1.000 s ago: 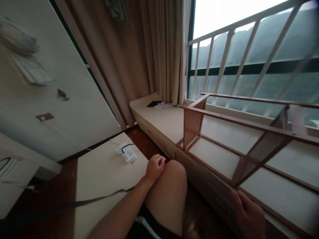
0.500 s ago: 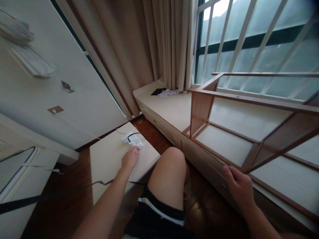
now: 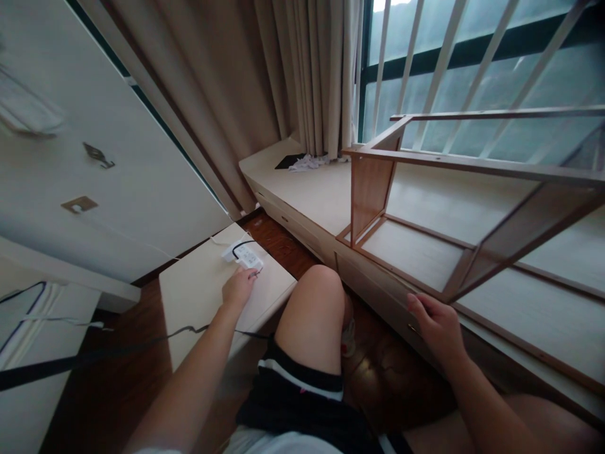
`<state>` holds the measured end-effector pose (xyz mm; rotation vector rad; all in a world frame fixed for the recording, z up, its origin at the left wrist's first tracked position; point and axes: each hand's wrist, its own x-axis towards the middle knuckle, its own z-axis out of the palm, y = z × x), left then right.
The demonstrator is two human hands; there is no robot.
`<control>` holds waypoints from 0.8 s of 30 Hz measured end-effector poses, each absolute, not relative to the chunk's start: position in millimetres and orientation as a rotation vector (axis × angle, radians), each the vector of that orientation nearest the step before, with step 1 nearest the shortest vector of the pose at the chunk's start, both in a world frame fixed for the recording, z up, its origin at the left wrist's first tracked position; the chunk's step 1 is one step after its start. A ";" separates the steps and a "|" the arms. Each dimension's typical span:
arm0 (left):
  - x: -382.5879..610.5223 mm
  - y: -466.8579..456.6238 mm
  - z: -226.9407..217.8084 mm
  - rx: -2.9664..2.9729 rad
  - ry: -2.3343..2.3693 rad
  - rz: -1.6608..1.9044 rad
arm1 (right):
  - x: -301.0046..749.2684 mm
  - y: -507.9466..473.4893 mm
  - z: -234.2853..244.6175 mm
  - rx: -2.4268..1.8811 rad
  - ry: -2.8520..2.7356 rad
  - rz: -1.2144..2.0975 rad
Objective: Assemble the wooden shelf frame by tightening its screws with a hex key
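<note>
My left hand (image 3: 237,289) rests over a low white-topped cabinet (image 3: 186,287), thumb and fingers pinched on a small, shiny thing too tiny to name. Right at those fingertips lies a white power strip (image 3: 249,256) with a black cord (image 3: 235,248) curving from it. My right hand (image 3: 439,325) is closed, thumb pressed against the curled fingers; whatever it may hold is hidden. It is just in front of a brown wooden frame with side panels (image 3: 373,192), which lies on the long white window bench (image 3: 314,195). I cannot tell whether the hand touches that frame.
A dark strap (image 3: 80,361) runs across the left side and over the cabinet. A black sheet and crumpled white material (image 3: 309,162) lie at the bench's far end, below the curtain (image 3: 312,75). My bent knee (image 3: 314,302) is between cabinet and bench.
The view has turned slightly right and down, so everything appears further left and higher. My left hand stays beside the power strip, and my right hand remains closed near the wooden frame.
</note>
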<state>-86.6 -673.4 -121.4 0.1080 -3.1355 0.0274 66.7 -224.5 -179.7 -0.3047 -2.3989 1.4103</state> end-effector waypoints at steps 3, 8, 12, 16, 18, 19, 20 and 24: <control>-86.4 -673.1 -124.0 0.099 -3.134 0.031 | 71.5 -223.1 -181.6 -0.325 -2.406 1.425; -82.5 -673.7 -122.9 0.102 -3.100 0.007 | 73.5 -219.0 -190.5 -0.371 -2.417 1.461; -79.2 -674.8 -120.9 0.109 -3.079 -0.020 | 70.6 -217.1 -195.3 -0.404 -2.426 1.473; -74.5 -677.8 -113.3 0.102 -3.054 -0.035 | 67.3 -218.7 -197.7 -0.353 -2.450 1.458; -72.4 -678.7 -105.9 0.077 -3.017 -0.080 | 65.2 -219.7 -200.1 -0.328 -2.465 1.448; -71.8 -678.0 -101.4 0.058 -2.989 -0.129 | 64.1 -220.2 -201.5 -0.319 -2.468 1.451; -71.8 -675.9 -96.3 0.038 -2.957 -0.201 | 63.1 -220.8 -202.8 -0.311 -2.468 1.459; -77.6 -644.1 -68.6 -0.032 -2.777 -0.732 | 60.4 -224.1 -203.6 -0.283 -2.457 1.494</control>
